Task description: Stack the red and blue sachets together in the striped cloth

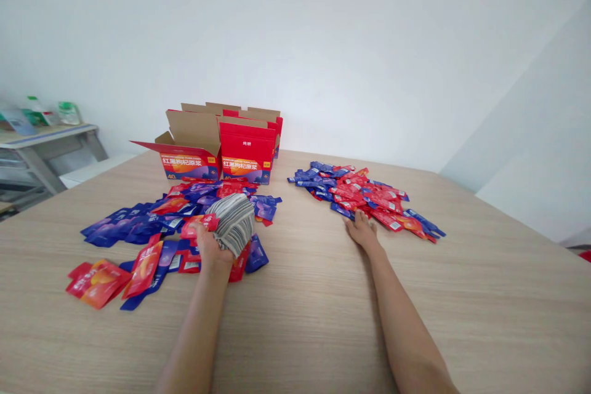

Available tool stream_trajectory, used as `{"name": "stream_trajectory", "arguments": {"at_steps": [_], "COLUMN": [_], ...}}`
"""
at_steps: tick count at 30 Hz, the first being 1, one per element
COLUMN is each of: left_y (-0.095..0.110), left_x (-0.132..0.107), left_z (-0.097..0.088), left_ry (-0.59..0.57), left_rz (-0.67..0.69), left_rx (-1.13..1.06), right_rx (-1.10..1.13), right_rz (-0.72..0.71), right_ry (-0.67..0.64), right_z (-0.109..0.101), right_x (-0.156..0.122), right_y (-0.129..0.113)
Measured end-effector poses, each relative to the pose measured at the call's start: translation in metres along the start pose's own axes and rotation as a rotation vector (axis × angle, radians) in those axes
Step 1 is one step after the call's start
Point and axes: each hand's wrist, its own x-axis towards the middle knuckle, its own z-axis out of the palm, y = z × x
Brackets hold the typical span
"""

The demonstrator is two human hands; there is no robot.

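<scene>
My left hand [216, 250] is closed around a thick stack of sachets [234, 221], whose edges show as grey and dark stripes, with a red sachet face at its left side. Under and around it spreads a loose pile of red and blue sachets [132, 221]. My right hand [363, 233] lies with fingers spread at the near edge of a second pile of red and blue sachets [353, 191]. Its fingertips touch or nearly touch a blue sachet; whether they press on it I cannot tell.
Open red cartons stand behind the left pile: one with its flaps spread [189, 163], another upright beside it [247, 151], and more behind. A white wall [323, 43] backs the wooden table [305, 295]. At far left, a side bench [50, 134] carries bottles and a tub.
</scene>
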Motion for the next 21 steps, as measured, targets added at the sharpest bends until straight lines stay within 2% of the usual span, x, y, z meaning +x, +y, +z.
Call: {"name": "stream_trajectory", "arguments": {"at_steps": [3, 7, 13, 17, 21], "left_y": [-0.001, -0.01, -0.025, -0.035, -0.045], "left_x": [-0.002, -0.01, -0.024, -0.03, -0.038], "left_z": [-0.001, 0.0, 0.006, 0.006, 0.002], "left_ry": [-0.057, -0.085, -0.132, -0.162, -0.242], "left_rz": [-0.012, -0.109, -0.222, -0.306, -0.422], "left_rx": [-0.023, -0.038, 0.006, 0.024, 0.047], "right_rx": [-0.013, -0.057, -0.156, -0.179, -0.179], "right_rz": [-0.033, -0.044, -0.096, -0.162, -0.156], "right_ry": [-0.052, -0.119, -0.224, -0.228, -0.2], "right_z": [-0.005, -0.02, -0.027, -0.027, -0.03], "right_x": [0.002, 0.001, -0.021, -0.038, -0.046], "right_y": [-0.005, -0.02, -0.075, -0.109, -0.115]}}
